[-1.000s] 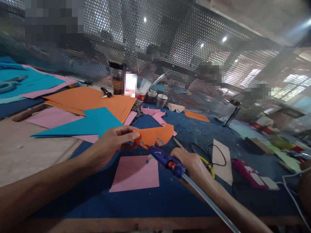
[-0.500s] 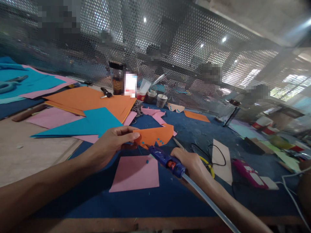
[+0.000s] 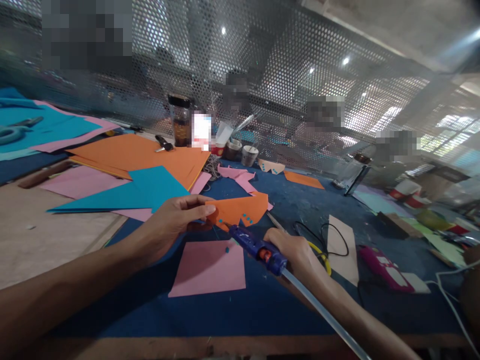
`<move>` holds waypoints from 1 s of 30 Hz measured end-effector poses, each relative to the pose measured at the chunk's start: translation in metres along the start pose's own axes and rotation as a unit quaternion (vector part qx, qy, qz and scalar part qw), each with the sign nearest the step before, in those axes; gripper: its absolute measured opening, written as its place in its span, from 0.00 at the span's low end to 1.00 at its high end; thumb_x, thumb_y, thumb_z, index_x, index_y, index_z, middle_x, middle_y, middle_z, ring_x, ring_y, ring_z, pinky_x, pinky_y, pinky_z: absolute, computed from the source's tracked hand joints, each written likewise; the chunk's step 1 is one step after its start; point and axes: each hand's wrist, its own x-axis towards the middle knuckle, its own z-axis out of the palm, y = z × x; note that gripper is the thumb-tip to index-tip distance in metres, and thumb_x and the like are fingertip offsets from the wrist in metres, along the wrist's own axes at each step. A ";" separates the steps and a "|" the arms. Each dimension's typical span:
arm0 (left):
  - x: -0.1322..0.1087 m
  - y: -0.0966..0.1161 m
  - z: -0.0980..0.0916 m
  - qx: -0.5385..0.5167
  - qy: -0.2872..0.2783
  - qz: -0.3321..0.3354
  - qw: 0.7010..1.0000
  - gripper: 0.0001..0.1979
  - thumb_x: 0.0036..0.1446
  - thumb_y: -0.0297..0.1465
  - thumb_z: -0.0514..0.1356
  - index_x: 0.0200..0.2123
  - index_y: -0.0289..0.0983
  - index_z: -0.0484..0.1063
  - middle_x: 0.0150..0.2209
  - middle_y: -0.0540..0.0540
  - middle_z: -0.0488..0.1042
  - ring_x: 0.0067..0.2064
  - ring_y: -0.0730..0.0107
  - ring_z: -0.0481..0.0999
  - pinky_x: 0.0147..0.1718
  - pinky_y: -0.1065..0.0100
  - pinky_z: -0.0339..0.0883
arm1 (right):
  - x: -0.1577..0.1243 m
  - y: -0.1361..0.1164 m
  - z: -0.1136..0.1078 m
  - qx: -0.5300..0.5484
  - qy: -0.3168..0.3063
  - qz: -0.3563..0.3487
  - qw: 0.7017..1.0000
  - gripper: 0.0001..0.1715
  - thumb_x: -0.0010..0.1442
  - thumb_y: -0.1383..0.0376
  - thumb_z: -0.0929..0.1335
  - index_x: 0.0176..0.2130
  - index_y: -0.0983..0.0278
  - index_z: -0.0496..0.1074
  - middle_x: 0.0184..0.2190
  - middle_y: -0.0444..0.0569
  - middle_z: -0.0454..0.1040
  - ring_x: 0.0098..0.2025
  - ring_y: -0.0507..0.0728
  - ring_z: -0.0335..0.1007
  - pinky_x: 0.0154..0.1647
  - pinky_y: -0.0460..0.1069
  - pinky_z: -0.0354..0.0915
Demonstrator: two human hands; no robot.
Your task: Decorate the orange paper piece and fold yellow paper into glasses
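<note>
Orange cutout of thin, matte card sits near the centre of the head view, with a long straight top edge, a notched lower edge and small blue dots near its lower points. The left hand pinches its left end between thumb and fingers. The right hand is wrapped around a glossy blue plastic glue gun, its finger placement partly hidden; the nozzle points at the cutout's lower edge, but whether it touches I cannot tell. A translucent glue stick runs from its back toward the bottom of the frame.

Dark blue covering spreads over the surface, scuffed in the middle, and a pale board lies at left. Just below the cutout rests a flat, four-sided pink sheet. Left of centre, folded blue paper overlaps smooth orange sheets, which carry keys. Behind stands a dark-lidded clear jar. Yellow-handled scissors lie beside the right hand, and a magenta case lies at right.

Perforated metal mesh slants across the upper frame, with ceiling lights showing through.
</note>
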 end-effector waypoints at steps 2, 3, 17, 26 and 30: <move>0.000 0.000 0.000 0.000 0.002 0.002 1.000 0.14 0.48 0.42 0.77 0.34 0.41 0.84 0.35 0.49 0.83 0.37 0.68 0.81 0.35 0.71 0.76 | 0.000 0.001 0.001 -0.003 0.002 0.000 1.000 0.04 0.64 0.69 0.65 0.37 0.60 0.63 0.31 0.41 0.67 0.32 0.53 0.63 0.34 0.48 0.50; 0.000 0.000 0.000 0.000 0.003 0.003 1.000 0.14 0.48 0.42 0.77 0.34 0.41 0.84 0.35 0.48 0.83 0.37 0.68 0.81 0.35 0.71 0.76 | 0.000 0.001 0.001 -0.004 0.002 0.000 1.000 0.05 0.64 0.69 0.65 0.37 0.60 0.63 0.31 0.41 0.67 0.32 0.53 0.63 0.34 0.48 0.50; 0.001 -0.001 -0.001 -0.004 0.009 0.012 1.000 0.13 0.48 0.41 0.77 0.35 0.42 0.84 0.36 0.47 0.83 0.38 0.66 0.81 0.35 0.69 0.77 | 0.001 0.003 0.001 -0.004 0.002 -0.002 1.000 0.04 0.65 0.70 0.67 0.38 0.61 0.67 0.32 0.41 0.71 0.33 0.53 0.67 0.34 0.47 0.53; 0.002 -0.001 -0.003 -0.011 0.007 0.003 1.000 0.13 0.48 0.41 0.77 0.33 0.41 0.83 0.35 0.48 0.83 0.38 0.67 0.80 0.36 0.70 0.76 | 0.009 0.010 0.008 0.047 0.049 -0.013 0.998 0.07 0.62 0.63 0.73 0.37 0.61 0.71 0.30 0.41 0.74 0.29 0.51 0.69 0.30 0.45 0.57; 0.001 0.000 -0.002 -0.012 0.012 -0.001 1.000 0.13 0.47 0.41 0.77 0.33 0.41 0.84 0.35 0.48 0.82 0.37 0.67 0.80 0.36 0.70 0.76 | 0.009 0.000 -0.005 0.086 0.021 0.005 0.996 0.12 0.66 0.56 0.72 0.37 0.62 0.72 0.30 0.41 0.72 0.29 0.50 0.64 0.30 0.46 0.58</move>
